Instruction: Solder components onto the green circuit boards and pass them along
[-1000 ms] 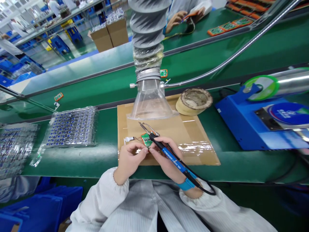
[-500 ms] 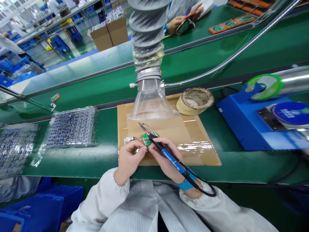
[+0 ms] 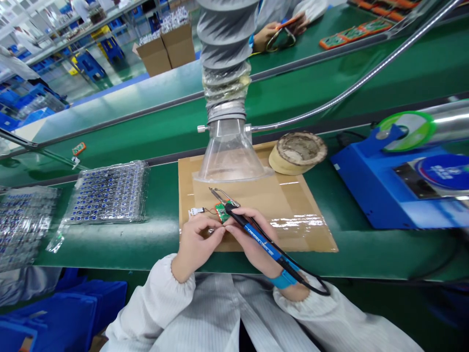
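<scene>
My right hand (image 3: 251,239) is closed round a blue-handled soldering iron (image 3: 256,235), whose metal tip points up and left over the cardboard mat (image 3: 293,210). Its fingertips also touch a small green circuit board (image 3: 221,211) held just above the mat. My left hand (image 3: 196,242) pinches together at the board's lower left edge; what lies between its fingertips is too small to make out. A thin wire runs from the board to a small white connector (image 3: 196,211) on the mat.
A clear fume funnel (image 3: 229,154) on a grey hose hangs just behind the board. A tan tape roll (image 3: 297,152), a blue soldering station (image 3: 395,181) and trays of blue parts (image 3: 108,193) stand around. Another person's hands (image 3: 278,27) work across the conveyor.
My hands stay nearly still with the board and iron. A small orange-edged board on the far belt has drifted left. The other person's hands have shifted slightly.
</scene>
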The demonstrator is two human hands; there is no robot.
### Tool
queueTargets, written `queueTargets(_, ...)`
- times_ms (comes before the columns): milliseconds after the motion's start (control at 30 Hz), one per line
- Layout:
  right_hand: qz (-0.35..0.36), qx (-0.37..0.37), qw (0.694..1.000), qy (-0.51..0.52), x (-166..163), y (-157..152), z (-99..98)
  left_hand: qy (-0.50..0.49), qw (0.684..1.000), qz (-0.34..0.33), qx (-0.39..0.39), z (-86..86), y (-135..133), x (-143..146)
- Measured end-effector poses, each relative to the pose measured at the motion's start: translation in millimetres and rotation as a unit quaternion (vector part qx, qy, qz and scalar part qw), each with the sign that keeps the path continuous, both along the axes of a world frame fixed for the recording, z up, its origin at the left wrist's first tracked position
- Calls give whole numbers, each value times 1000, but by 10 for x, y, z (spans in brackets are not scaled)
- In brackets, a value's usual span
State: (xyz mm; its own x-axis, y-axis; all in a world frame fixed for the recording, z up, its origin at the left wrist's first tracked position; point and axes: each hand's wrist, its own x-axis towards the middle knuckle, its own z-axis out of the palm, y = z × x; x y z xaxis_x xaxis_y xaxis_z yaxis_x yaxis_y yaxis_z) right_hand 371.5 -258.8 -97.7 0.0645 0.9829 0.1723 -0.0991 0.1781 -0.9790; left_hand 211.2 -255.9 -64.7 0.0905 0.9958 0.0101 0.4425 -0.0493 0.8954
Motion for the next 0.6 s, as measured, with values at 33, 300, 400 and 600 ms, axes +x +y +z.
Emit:
queueTargets(33,1,-2,1000,0,2,-1,-3,3,1000,-1,0,3,1,-11)
queueTargets(300,-10,-19,999,-27,-4,-7,-14,-28,1000,6,-1,6,2,-35)
queueTargets(400,-8,-14,998,-62,5,-22,-52,5,1000,-29,10,14,72,-71)
queueTargets(600,-107,-2,988,-113,178,-49,-92,150,984,-84,48,-38,352,-181)
